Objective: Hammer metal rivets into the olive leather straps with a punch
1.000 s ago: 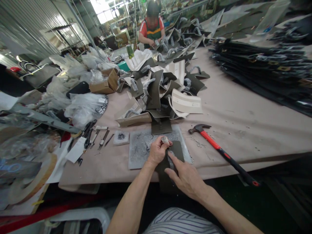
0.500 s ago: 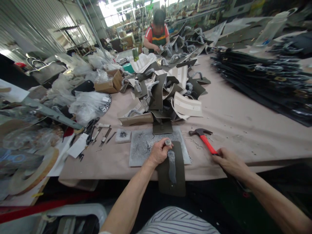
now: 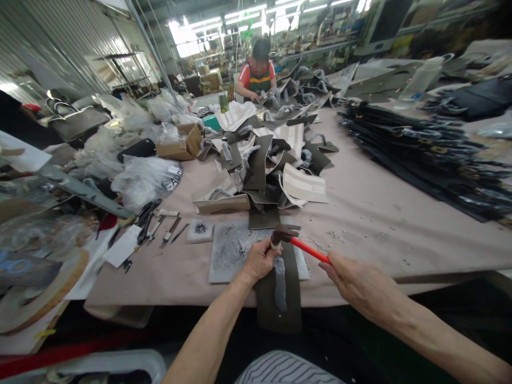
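My left hand is closed around a small metal punch, which stands upright on a dark olive leather piece. That piece lies over a grey scarred cutting pad and hangs off the table's near edge. My right hand grips the red handle of a hammer. The hammer's dark head sits right above the top of the punch.
A heap of olive and cream leather pieces lies behind the pad. Scissors and small tools rest to the left beside plastic bags. Stacked black pieces fill the right. A person in red works at the far end.
My right hand left the leather piece, took the hammer from the table on the right, then swung it left so its head is over the punch. My left hand stayed put.
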Motion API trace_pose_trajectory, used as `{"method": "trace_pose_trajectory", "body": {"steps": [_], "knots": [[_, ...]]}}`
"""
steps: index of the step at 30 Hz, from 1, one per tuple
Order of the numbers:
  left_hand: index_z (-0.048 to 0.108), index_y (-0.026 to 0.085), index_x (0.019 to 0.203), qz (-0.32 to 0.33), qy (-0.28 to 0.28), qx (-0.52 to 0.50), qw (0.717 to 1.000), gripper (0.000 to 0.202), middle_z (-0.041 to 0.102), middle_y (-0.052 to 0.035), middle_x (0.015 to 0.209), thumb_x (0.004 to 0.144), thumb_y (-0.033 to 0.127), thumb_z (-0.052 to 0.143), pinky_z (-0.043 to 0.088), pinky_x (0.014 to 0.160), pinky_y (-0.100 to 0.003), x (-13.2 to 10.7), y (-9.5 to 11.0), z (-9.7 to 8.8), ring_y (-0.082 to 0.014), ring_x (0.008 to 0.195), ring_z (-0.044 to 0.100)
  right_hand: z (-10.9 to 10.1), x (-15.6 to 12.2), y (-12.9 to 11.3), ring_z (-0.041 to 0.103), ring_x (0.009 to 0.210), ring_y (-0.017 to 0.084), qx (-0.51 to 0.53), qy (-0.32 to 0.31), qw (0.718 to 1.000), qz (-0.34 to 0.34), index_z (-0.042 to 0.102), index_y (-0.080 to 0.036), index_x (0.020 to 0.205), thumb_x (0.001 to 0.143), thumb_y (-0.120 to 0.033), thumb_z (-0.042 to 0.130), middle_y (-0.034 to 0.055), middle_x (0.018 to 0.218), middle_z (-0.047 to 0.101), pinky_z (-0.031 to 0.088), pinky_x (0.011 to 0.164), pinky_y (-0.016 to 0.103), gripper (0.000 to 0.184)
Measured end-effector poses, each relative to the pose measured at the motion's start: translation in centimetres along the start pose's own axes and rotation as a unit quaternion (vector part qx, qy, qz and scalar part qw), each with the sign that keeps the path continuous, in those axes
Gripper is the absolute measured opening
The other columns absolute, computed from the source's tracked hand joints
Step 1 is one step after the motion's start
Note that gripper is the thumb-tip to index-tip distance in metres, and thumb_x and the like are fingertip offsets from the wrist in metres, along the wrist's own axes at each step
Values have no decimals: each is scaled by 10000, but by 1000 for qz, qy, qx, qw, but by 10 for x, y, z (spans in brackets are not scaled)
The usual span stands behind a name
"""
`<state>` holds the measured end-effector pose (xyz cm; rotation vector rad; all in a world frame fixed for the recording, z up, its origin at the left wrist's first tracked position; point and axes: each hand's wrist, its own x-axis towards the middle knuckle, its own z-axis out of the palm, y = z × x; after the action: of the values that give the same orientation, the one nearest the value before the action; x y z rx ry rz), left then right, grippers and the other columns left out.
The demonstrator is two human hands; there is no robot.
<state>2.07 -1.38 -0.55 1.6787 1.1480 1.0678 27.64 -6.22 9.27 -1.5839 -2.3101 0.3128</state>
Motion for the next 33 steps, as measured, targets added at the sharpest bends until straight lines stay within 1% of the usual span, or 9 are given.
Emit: {"method": "trace_pose_trajectory", "body": {"steps": [2, 7, 13, 20, 23, 26, 28, 31, 33], "knots": [[677, 188, 861, 4, -3, -5, 1000, 106, 707, -25, 816, 869, 158, 576, 488, 725, -274, 0, 0, 0, -180, 762, 652, -16, 7, -6, 331, 388, 124, -12, 23, 999, -19, 440, -247, 747, 1019, -590, 289, -28, 506, 455, 166, 469, 302, 463], [677, 198, 889, 9, -6, -13, 1000, 95, 719, -38, 866, 877, 182, 583, 501, 764, -286, 0, -3, 1, -193, 820, 660, -38, 10, -25, 386, 405, 130, 38, 237, 970, 36, 438, -259, 772, 1031, -532, 312, -31, 506, 440, 276, 472, 280, 397], [706, 197, 912, -4, -7, 2, 1000, 124, 711, -20, 821, 867, 191, 591, 493, 720, -271, -1, -2, 1, -173, 745, 647, 0, -6, -1, 293, 376, 133, -43, -51, 998, 10, 460, -248, 761, 1010, -555, 284, -18, 488, 463, 120, 474, 309, 433], [681, 192, 869, 7, -7, -20, 1000, 119, 714, -27, 848, 864, 142, 573, 497, 768, -274, -2, 1, 2, -180, 806, 660, 35, -13, 58, 537, 522, 185, 52, -127, 979, 152, 481, -239, 795, 1004, -474, 323, 8, 568, 555, 322, 550, 296, 351], [682, 195, 889, 7, -8, -17, 1000, 108, 720, -32, 867, 853, 151, 590, 505, 779, -285, -1, -1, 1, -185, 815, 662, 55, -12, 76, 595, 625, 232, -29, -100, 976, 190, 523, -212, 843, 1007, -410, 322, 70, 691, 613, 381, 601, 329, 327], [690, 198, 892, -4, -5, -14, 1000, 89, 731, -37, 879, 846, 177, 617, 517, 773, -292, -2, -2, 2, -194, 821, 669, 62, -7, 53, 626, 869, 302, -100, 16, 986, 130, 575, -134, 1062, 1002, -408, 371, 185, 1009, 641, 451, 728, 395, 347], [698, 197, 885, -12, 0, -21, 1000, 77, 735, -39, 880, 841, 192, 634, 523, 764, -291, -1, -2, 2, -194, 819, 673, 64, -4, 14, 609, 1016, 301, -33, 68, 995, 68, 517, -115, 1240, 1000, -432, 424, 190, 1153, 610, 467, 850, 404, 409], [703, 186, 881, -37, 15, -55, 998, 78, 742, -41, 875, 813, 221, 688, 531, 762, -290, 1, -3, 3, -188, 808, 677, 78, 0, -51, 635, 983, 254, 62, -8, 998, 29, 458, -146, 1312, 963, -420, 544, 128, 1129, 620, 483, 823, 350, 452], [693, 175, 869, -67, 54, -104, 991, 120, 744, -44, 853, 796, 264, 727, 540, 773, -297, 3, -5, 3, -186, 797, 686, 95, 1, -80, 652, 877, 233, 43, -69, 995, 49, 518, -144, 1160, 964, -333, 535, 116, 1057, 625, 461, 703, 313, 273]]}}
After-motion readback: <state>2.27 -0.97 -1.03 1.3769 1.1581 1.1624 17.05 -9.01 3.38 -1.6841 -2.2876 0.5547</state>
